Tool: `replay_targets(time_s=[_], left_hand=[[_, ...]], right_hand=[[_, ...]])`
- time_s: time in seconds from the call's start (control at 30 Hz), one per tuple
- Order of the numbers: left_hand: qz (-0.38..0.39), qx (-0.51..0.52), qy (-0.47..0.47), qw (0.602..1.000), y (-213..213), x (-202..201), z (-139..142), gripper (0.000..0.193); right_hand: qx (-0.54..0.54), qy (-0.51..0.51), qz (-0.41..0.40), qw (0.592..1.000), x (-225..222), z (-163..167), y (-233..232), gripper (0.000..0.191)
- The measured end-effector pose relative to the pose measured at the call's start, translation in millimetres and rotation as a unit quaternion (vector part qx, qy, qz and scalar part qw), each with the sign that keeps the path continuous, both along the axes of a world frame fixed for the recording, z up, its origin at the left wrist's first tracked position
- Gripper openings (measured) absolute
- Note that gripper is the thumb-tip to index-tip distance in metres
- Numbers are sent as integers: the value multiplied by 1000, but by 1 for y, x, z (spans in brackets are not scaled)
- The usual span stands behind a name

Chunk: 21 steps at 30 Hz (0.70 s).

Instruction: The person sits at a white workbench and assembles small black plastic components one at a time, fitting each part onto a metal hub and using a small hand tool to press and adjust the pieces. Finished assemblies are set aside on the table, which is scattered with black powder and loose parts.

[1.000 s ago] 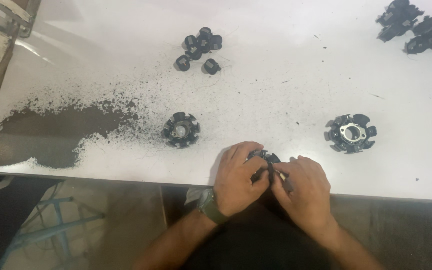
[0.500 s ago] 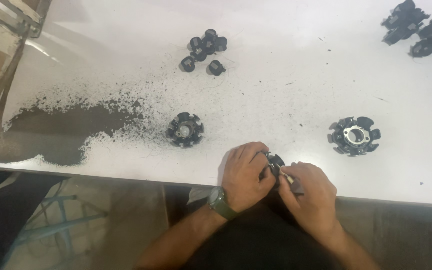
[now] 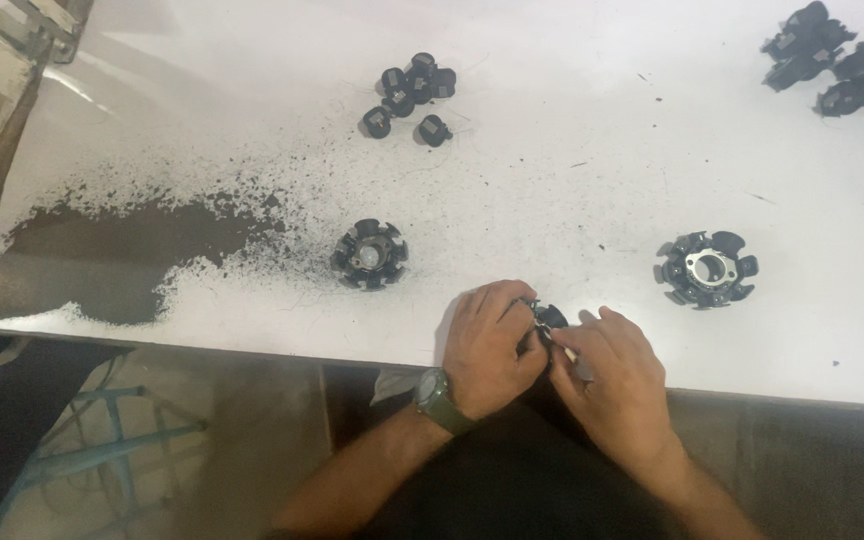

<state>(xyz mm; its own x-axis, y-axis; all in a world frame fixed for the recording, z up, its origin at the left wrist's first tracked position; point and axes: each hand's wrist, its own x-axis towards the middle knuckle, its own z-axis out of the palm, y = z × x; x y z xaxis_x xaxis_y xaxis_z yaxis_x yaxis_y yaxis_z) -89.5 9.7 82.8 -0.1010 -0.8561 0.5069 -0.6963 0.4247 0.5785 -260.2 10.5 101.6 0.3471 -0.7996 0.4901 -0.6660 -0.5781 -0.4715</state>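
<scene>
L hand (image 3: 492, 345) + R hand (image 3: 617, 380) | both grips closed on small black part (image 3: 550, 318), mostly hidden by fingers | at white table (image 3: 552, 150) edge | shape unclear

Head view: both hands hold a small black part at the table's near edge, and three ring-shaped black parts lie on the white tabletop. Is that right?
Not quite. The head view shows two ring-shaped black parts on the white tabletop, not three. Both hands do hold a small black part at the near edge.
</scene>
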Motion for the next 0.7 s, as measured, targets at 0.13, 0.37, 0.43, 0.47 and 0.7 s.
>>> replay_targets(time_s=[0.13, 0.37, 0.43, 0.47, 0.7], left_hand=[[52, -55, 1, 997, -1, 12, 3, 8], [66, -38, -50, 996, -2, 40, 9, 20], [16, 17, -69, 997, -1, 32, 10, 24], [-9, 45, -77, 996, -2, 28, 11, 27], [-34, 36, -71, 996, -6, 14, 6, 19]], right_hand=[[10, -13, -8, 1000, -1, 0, -3, 21], [7, -132, -33, 991, -13, -13, -6, 19], [0, -118, -38, 992, -11, -18, -10, 20], [-4, -106, -41, 994, -7, -21, -11, 21], [7, -117, -30, 993, -1, -30, -12, 23]])
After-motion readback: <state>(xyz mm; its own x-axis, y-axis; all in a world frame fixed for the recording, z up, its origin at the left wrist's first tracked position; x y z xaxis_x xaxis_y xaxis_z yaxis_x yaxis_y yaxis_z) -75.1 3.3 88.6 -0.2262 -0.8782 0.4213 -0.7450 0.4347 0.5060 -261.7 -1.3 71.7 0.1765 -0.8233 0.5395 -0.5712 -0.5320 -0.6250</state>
